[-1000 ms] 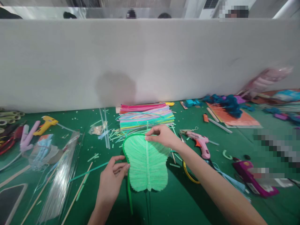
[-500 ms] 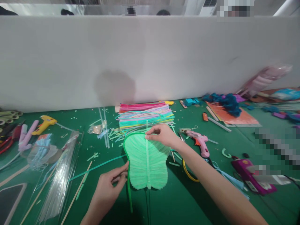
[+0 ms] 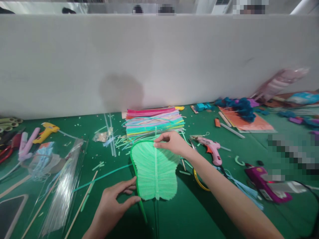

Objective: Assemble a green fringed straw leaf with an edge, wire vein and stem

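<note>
A light green leaf-shaped piece (image 3: 154, 171) made of fuzzy stems lies on the green table (image 3: 199, 212). A darker green stem (image 3: 136, 172) runs along its left edge and down past its lower end. My left hand (image 3: 114, 207) pinches that stem at the leaf's lower left corner. My right hand (image 3: 171, 142) pinches the leaf's top edge near the middle rib. Just behind the leaf sits a stack of coloured stems (image 3: 154, 121).
A pink glue gun (image 3: 210, 149) and a purple one (image 3: 266, 186) lie to the right, a yellow one (image 3: 46, 131) to the left. Clear plastic sleeves (image 3: 59, 186) and wooden sticks cover the left. A white partition (image 3: 159, 63) closes the back. Cut scraps litter the table.
My left hand has slid down the leaf's left edge toward its lower corner, drawing the dark green stem along. My right hand stays at the top.
</note>
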A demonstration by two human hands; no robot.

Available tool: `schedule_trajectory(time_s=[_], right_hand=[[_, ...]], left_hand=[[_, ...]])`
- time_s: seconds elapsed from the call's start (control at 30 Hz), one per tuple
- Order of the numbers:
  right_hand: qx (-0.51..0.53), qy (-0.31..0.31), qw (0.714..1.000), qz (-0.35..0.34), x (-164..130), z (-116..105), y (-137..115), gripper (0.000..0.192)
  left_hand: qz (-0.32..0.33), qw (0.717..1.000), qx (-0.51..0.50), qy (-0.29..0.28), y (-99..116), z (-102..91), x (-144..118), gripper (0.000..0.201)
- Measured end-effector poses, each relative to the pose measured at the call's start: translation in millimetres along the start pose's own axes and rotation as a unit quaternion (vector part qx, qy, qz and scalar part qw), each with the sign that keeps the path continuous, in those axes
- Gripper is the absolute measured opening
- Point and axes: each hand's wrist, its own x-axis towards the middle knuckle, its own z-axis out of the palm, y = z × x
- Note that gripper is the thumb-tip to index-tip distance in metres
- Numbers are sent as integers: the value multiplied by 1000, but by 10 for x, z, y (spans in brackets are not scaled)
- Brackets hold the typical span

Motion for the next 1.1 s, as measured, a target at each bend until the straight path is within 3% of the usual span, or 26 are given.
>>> schedule_trajectory(time_s=[0.17, 0.27, 0.33, 0.4, 0.53, 0.63, 0.73, 0.93, 1.1], right_hand=[[-5, -2, 1000, -3, -3, 0, 6, 24], [-2, -1, 1000, 2, -4, -3, 5, 24], [-2, 1, 1000, 6, -6, -2, -3, 24], [-5, 1, 1000, 8, -8, 2, -13, 24], [-12, -3, 1000, 6, -11, 8, -18, 22], [-14, -6, 1000, 8, -10, 2, -8, 23], [-18, -6, 1000, 8, -13, -4, -8, 25], [-15, -11, 1000, 8, -22, 9, -20, 23], [-12, -11, 1000, 5, -16, 16, 0, 24]], left_hand=[[-12, 998, -22, 60, -32, 169, -36, 34], [1, 996, -27, 83, -52, 220, -62, 39], [23, 995, -8, 101, -63, 228, -71, 44], [77, 989, 49, 112, -70, 219, -72, 37], [209, 955, 176, 112, -83, 165, -67, 13], [257, 937, 221, 89, -104, 113, -76, 21], [292, 917, 263, 73, -152, 80, -96, 31], [338, 878, 328, 82, -282, 99, -123, 30], [359, 857, 358, 95, -259, 125, -119, 29]])
